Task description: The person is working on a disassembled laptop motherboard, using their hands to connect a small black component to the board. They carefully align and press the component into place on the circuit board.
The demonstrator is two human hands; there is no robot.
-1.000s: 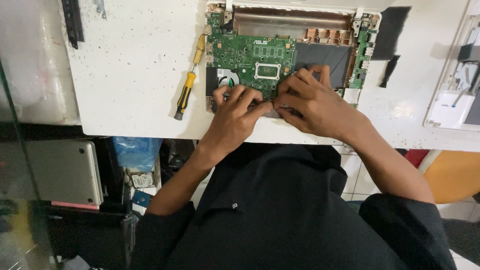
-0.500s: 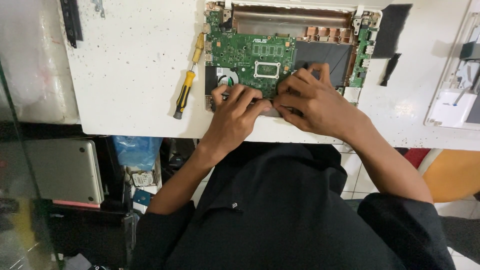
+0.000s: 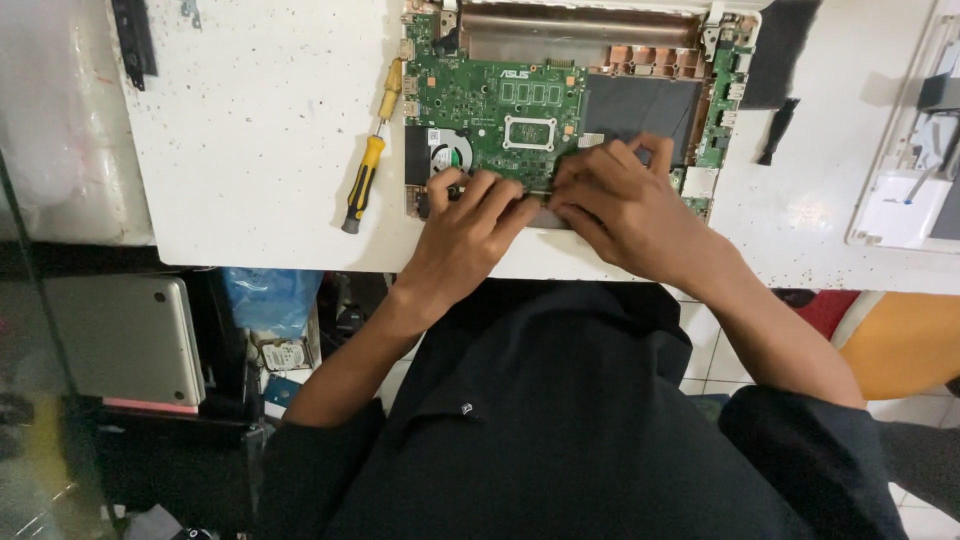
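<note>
On the white speckled table point(image 3: 250, 130), a yellow-handled screwdriver point(image 3: 366, 165) lies almost lengthwise, tip away. Beside it, the opened laptop shell point(image 3: 640, 100) holds a green circuit board point(image 3: 495, 100), long axis sideways; left hand point(image 3: 470, 225) and right hand point(image 3: 620, 205) press fingertips on its near edge, grasping nothing.

We see a white speckled worktable point(image 3: 250, 130) under even light, a silver closed laptop point(image 3: 125, 340) on a dark shelf beneath it at the left, a blue plastic bag point(image 3: 270, 300) beside that, and pale floor tiles point(image 3: 705, 350) below.
</note>
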